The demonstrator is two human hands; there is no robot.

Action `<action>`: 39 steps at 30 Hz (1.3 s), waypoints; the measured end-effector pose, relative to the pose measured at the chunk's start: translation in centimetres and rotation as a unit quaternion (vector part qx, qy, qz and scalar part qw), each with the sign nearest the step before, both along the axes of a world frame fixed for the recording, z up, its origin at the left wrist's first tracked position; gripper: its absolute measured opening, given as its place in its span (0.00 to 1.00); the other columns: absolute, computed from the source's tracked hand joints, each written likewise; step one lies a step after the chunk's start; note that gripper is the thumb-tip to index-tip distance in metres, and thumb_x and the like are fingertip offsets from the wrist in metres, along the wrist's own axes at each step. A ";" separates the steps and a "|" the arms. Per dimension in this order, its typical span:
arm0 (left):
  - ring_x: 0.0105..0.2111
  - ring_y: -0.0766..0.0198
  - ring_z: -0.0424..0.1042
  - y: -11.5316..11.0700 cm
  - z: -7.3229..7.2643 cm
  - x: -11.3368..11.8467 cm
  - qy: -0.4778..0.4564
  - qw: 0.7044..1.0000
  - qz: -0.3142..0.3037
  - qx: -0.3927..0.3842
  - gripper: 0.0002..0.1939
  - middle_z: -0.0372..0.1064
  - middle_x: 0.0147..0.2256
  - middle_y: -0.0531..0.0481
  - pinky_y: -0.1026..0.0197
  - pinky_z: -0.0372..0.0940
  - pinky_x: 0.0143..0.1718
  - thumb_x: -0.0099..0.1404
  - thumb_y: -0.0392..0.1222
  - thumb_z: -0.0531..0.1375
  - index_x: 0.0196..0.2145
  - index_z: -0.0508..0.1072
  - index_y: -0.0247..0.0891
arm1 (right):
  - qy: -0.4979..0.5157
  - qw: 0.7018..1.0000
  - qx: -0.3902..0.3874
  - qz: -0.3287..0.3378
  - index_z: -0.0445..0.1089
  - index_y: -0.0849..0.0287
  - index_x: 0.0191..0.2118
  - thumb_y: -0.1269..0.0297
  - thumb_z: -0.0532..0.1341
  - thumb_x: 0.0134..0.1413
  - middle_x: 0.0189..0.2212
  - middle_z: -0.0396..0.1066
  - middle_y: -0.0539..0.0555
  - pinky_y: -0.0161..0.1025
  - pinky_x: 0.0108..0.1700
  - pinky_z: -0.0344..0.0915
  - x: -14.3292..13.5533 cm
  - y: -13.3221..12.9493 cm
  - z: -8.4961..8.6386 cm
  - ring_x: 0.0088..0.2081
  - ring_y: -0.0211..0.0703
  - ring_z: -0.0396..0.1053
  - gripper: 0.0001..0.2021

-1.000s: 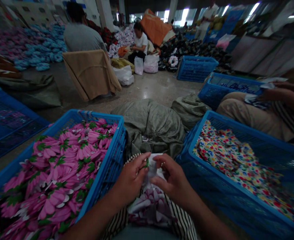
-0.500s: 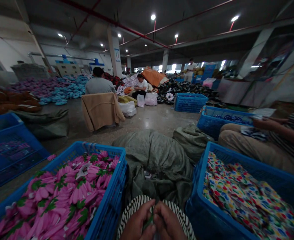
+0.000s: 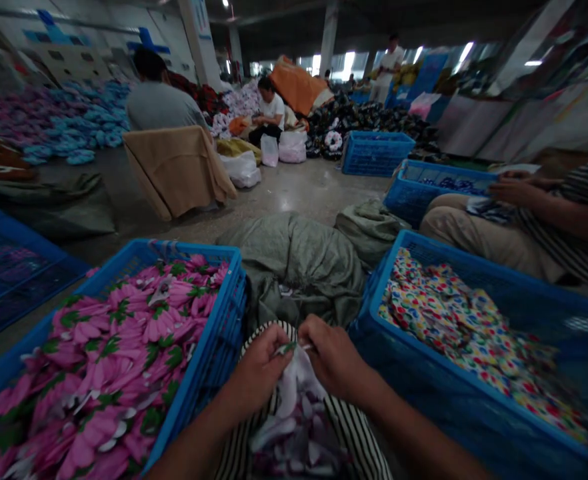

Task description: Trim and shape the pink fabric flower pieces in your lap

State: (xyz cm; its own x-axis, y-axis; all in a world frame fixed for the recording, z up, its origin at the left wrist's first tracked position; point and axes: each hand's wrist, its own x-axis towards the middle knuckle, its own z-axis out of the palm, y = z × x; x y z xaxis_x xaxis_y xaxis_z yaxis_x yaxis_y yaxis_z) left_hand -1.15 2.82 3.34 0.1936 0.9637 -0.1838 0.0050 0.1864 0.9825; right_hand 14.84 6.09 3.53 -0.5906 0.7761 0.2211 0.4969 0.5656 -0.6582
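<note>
My left hand (image 3: pixel 261 363) and my right hand (image 3: pixel 329 350) are close together above my lap, each with its fingers pinched. Between them hangs a pale fabric piece (image 3: pixel 301 380), with a bit of green at its top edge by my left fingertips. Beneath it, more white and lilac fabric pieces (image 3: pixel 299 440) lie on a black-and-white striped cloth (image 3: pixel 354 433). To the left stands a blue crate (image 3: pixel 234 267) heaped with pink fabric pieces (image 3: pixel 139 333) that have green leaf-shaped tops.
At right, another blue crate (image 3: pixel 379 293) holds multicoloured dotted fabric pieces (image 3: pixel 454 320). A grey-green sack (image 3: pixel 299 260) lies ahead between the crates. A co-worker in beige trousers (image 3: pixel 489 230) sits at right. A chair draped with a tan cloth (image 3: pixel 174 167) stands farther ahead.
The view has tipped downward, so more of my lap and forearms shows. My hands have come apart slightly and up, and the pale fabric piece between them is now visible.
</note>
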 end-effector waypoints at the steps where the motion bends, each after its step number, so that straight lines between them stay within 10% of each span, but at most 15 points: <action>1: 0.21 0.70 0.58 0.1 -0.1 0.1 -0.047 0.998 0.000 -0.052 0.08 0.58 0.22 0.58 0.67 0.54 0.23 0.57 0.44 0.56 0.27 0.60 0.39 | 0.001 1.000 0.011 -0.012 0.58 0.58 0.31 0.76 0.50 0.48 0.27 0.60 0.51 0.36 0.31 0.53 0.2 0.6 0.3 0.29 0.40 0.60 0.06; 5: 0.13 0.74 0.49 0.3 -0.3 0.2 -0.243 0.959 0.017 -0.144 0.12 0.52 0.16 0.62 0.70 0.47 0.16 0.57 0.47 0.58 0.29 0.57 0.40 | 0.111 0.987 -0.054 -0.100 0.57 0.58 0.30 0.69 0.51 0.53 0.24 0.57 0.48 0.34 0.29 0.53 1.3 1.3 0.8 0.27 0.38 0.57 0.02; 10: 0.13 0.76 0.49 0.5 0.1 0.5 -0.333 0.935 0.006 -0.121 0.11 0.53 0.15 0.62 0.72 0.48 0.16 0.57 0.43 0.58 0.27 0.57 0.39 | 0.168 0.969 -0.180 0.012 0.60 0.59 0.32 0.61 0.46 0.60 0.27 0.60 0.49 0.34 0.31 0.55 1.6 -0.8 0.7 0.29 0.38 0.58 0.11; 28: 0.19 0.75 0.56 -0.4 0.3 1.1 -0.192 0.976 0.005 -0.099 0.13 0.58 0.20 0.60 0.72 0.52 0.20 0.55 0.45 0.61 0.26 0.60 0.38 | 0.133 0.984 -0.113 -0.026 0.63 0.60 0.29 0.65 0.50 0.59 0.22 0.61 0.47 0.32 0.27 0.52 0.4 -1.6 0.5 0.25 0.34 0.59 0.10; 35: 0.19 0.73 0.59 -0.3 0.4 1.0 -0.165 0.978 -0.032 -0.124 0.13 0.61 0.23 0.58 0.70 0.53 0.21 0.55 0.45 0.61 0.30 0.59 0.39 | 0.355 0.891 -0.268 -0.095 0.61 0.59 0.38 0.54 0.52 0.55 0.20 0.52 0.44 0.31 0.21 0.48 0.0 -1.0 -0.3 0.19 0.32 0.49 0.13; 39: 0.27 0.69 0.64 0.4 0.6 0.0 -0.087 0.993 -0.043 -0.065 0.15 0.64 0.28 0.55 0.69 0.57 0.26 0.50 0.42 0.64 0.32 0.61 0.38 | 0.245 0.941 -0.226 -0.056 0.64 0.60 0.28 0.62 0.60 0.47 0.21 0.56 0.46 0.32 0.26 0.51 -0.3 -0.5 -0.4 0.24 0.34 0.53 0.07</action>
State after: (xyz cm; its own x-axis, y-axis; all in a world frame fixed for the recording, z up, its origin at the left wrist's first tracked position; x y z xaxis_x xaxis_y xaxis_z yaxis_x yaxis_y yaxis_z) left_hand -1.12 3.26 3.92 0.3148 0.9121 -0.2626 -0.1410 0.3185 0.9374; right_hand 14.59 5.61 3.10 -0.4124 0.9076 0.0782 0.1100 0.1348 -0.9847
